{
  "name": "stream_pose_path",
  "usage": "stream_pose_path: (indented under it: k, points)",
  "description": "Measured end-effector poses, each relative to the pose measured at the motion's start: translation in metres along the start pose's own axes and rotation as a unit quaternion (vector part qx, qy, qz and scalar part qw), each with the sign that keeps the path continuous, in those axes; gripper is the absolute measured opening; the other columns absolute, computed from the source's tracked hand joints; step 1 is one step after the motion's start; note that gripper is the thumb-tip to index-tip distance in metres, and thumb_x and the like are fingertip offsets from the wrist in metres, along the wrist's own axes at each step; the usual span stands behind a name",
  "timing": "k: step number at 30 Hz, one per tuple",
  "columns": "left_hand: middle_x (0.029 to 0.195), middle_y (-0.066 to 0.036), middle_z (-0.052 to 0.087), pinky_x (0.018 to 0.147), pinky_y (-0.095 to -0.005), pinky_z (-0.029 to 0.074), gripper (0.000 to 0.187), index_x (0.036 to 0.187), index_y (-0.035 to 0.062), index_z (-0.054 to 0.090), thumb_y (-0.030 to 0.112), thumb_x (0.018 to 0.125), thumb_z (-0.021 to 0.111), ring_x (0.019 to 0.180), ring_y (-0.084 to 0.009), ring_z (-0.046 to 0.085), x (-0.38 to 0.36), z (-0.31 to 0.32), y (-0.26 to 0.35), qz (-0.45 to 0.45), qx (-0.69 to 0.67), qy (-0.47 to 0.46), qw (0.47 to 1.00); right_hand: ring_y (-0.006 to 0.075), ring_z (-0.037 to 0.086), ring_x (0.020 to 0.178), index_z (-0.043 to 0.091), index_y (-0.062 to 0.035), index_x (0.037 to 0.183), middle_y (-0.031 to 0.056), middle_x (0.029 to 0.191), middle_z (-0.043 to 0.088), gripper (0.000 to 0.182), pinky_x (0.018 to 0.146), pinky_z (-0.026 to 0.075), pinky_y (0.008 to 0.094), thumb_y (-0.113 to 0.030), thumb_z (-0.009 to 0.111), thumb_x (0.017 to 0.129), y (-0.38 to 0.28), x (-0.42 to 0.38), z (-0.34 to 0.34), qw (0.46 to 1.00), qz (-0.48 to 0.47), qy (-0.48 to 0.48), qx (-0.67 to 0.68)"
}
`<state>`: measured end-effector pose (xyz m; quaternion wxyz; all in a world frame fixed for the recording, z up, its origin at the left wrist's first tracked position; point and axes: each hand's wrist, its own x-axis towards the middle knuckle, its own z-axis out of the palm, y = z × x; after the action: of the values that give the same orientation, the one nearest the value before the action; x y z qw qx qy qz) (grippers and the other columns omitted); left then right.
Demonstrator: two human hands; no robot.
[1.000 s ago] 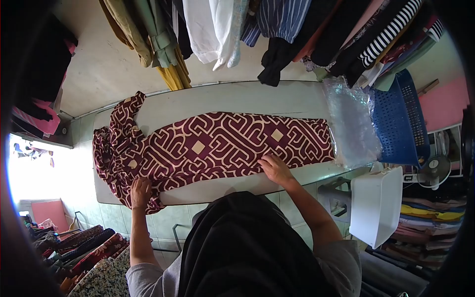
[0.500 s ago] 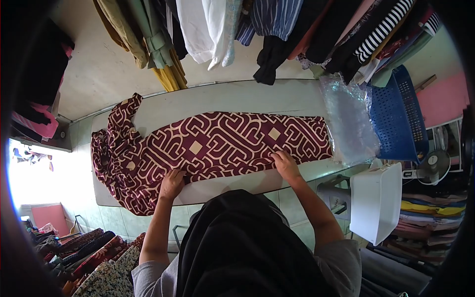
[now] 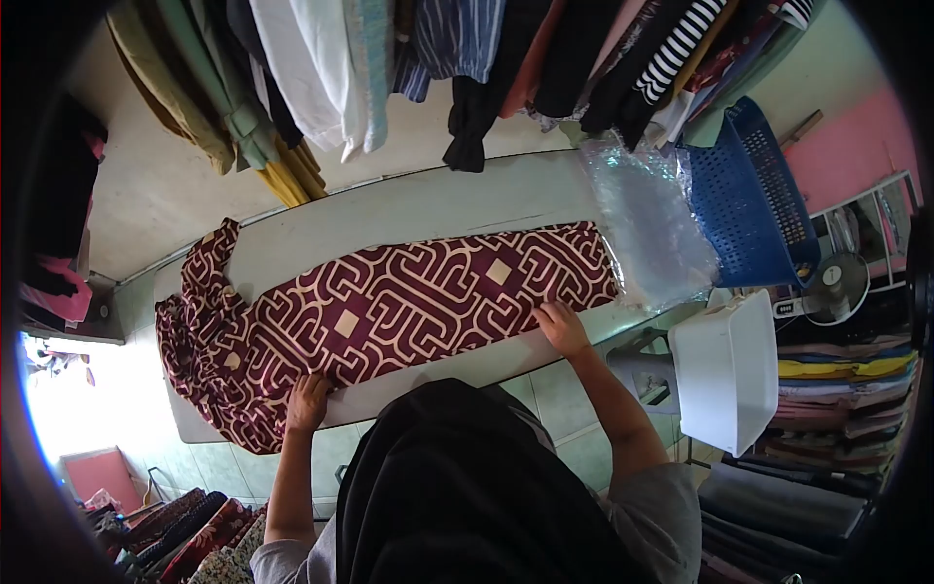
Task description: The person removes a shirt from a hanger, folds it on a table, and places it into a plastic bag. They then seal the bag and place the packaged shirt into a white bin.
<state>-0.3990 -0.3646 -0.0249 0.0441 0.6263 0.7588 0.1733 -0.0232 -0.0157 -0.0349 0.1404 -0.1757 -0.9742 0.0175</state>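
Observation:
A maroon garment with cream line patterns (image 3: 418, 297) lies lengthwise on a pale table (image 3: 389, 209), its long part flat and its left end bunched. My left hand (image 3: 308, 397) is at the garment's near edge, left of centre, with the fingers closed on the cloth. Farther right along the same edge, my right hand (image 3: 559, 327) has its fingers bent together on the cloth. Clear plastic packaging (image 3: 652, 219) touches the table beyond the garment's right end.
Clothes (image 3: 457, 39) hang above the far side of the table. At the right are a blue perforated basket (image 3: 754, 204), a white bin (image 3: 725, 375), a fan (image 3: 835, 290) and stacked folded clothes (image 3: 846, 389). Patterned fabrics (image 3: 195, 535) lie at lower left.
The view has shifted and turned slightly. My left hand has moved left along the garment's near edge, and that edge now looks flatter and straighter.

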Motion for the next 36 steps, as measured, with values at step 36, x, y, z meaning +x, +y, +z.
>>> stream_pose_path:
  k: [36]
  points:
    - [0.079,-0.014,0.051,0.071,-0.0415,0.041,0.009,0.080,-0.0002,0.054,0.008,0.077,0.052,0.076,-0.0320,0.048,0.064,-0.044,-0.001,-0.220,0.042,0.081,0.971,0.0323,0.050,0.095,0.057,-0.0048,0.096,0.0120,0.097,0.057,0.029,0.085,0.043,0.0366,0.004,0.050,0.069,0.136,0.044,-0.051,0.967,0.234,-0.007,0.098]
